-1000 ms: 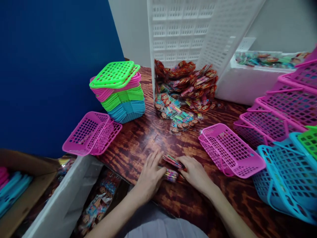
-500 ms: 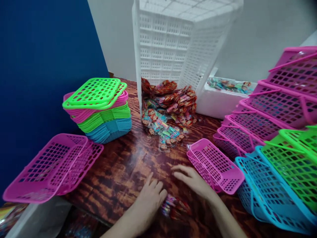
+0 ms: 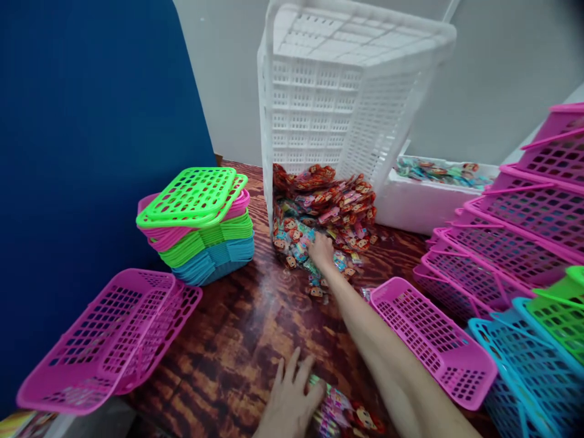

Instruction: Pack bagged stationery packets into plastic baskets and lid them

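My right hand (image 3: 320,249) is stretched far forward and rests on the heap of small cartoon-printed packets (image 3: 335,210) spilling from a tipped white crate (image 3: 340,97); its fingers curl down among the packets, and I cannot see what they grip. My left hand (image 3: 292,398) lies flat, fingers spread, at the near edge of the wooden table (image 3: 237,340), touching a small pile of packets (image 3: 344,417). A pink basket (image 3: 433,340) lies just right of my right forearm.
A stack of green, pink and blue basket lids (image 3: 201,225) stands at the left. Two nested pink baskets (image 3: 109,340) overhang the table's left edge. Stacked pink, blue and green baskets (image 3: 524,243) fill the right. A white foam box (image 3: 424,194) of packets sits behind.
My right hand has left the near pile and reached forward to the heap at the crate. My left hand stays by the near pile. The camera has tilted.
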A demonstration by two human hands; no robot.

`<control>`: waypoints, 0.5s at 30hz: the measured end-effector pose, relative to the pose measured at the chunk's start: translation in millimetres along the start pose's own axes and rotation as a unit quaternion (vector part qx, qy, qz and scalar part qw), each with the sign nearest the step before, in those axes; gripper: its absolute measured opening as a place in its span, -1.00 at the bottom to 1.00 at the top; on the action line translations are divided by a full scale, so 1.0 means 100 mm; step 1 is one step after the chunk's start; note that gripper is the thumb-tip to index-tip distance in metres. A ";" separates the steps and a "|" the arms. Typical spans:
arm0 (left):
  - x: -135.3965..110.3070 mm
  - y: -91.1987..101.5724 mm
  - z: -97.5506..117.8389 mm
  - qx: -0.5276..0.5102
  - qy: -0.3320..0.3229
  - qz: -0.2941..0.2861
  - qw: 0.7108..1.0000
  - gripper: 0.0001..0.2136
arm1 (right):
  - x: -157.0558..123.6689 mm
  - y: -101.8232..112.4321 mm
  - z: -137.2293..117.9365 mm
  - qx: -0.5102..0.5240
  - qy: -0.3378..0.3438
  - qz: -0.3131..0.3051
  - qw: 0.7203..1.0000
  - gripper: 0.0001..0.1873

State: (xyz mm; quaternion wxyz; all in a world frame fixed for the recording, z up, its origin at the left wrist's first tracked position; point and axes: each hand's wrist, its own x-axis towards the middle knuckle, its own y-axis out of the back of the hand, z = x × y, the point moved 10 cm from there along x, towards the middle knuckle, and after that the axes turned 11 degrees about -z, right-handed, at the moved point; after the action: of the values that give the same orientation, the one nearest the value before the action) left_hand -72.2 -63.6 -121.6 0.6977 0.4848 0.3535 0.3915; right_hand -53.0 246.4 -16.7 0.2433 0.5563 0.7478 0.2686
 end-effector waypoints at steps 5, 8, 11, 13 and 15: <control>0.06 -0.04 -0.04 -0.046 -0.029 -0.042 0.998 -0.67 | 0.13 -0.06 0.12 0.053 -0.018 -0.013 0.998 -0.79; -0.01 0.19 -0.19 -0.103 0.009 -0.040 0.994 -0.49 | -0.13 -0.17 0.24 0.146 -0.010 -0.049 0.988 -0.84; -0.14 0.48 -0.39 -0.175 0.065 -0.011 0.982 -0.43 | -0.59 -0.32 0.41 0.278 -0.014 -0.107 0.954 -0.66; -0.21 0.60 -0.45 -0.243 0.075 0.000 0.967 -0.54 | -0.95 -0.43 0.52 0.364 -0.022 -0.140 0.921 -0.54; -0.24 0.64 -0.48 -0.345 0.084 0.009 0.935 -0.68 | -1.28 -0.54 0.63 0.434 -0.035 -0.158 0.886 -0.47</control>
State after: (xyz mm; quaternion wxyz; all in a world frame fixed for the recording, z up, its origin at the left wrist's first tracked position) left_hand -137.6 -51.4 -71.2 0.7863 0.1825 0.2500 0.5348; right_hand -15.8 118.2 -91.4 0.0426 0.4897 0.8588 -0.1445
